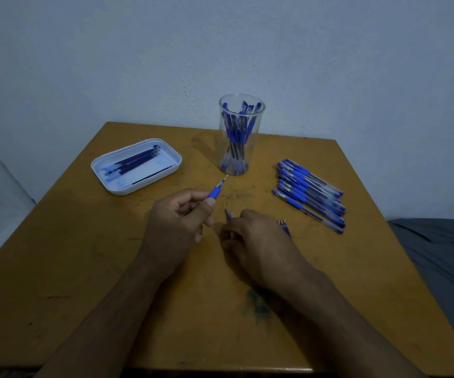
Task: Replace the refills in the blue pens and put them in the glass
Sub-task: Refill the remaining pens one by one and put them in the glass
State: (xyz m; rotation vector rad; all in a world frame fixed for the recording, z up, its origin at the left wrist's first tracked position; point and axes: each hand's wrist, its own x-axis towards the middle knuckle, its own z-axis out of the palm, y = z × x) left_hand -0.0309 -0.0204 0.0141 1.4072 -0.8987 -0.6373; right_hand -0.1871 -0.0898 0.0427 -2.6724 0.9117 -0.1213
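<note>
My left hand grips a blue pen by its barrel, the uncapped tip pointing up towards the glass. The tall clear glass stands at the back middle of the table and holds several blue pens. My right hand lies low on the table beside the left one, fingers curled round a small blue piece, which looks like a cap. Several loose refills lie partly hidden under its far side. A row of several capped blue pens lies to the right.
A white tray at the back left holds several dark refills. The brown wooden table carries a blue ink stain near my right forearm. A pale wall rises close behind, and grey cloth lies off the right edge.
</note>
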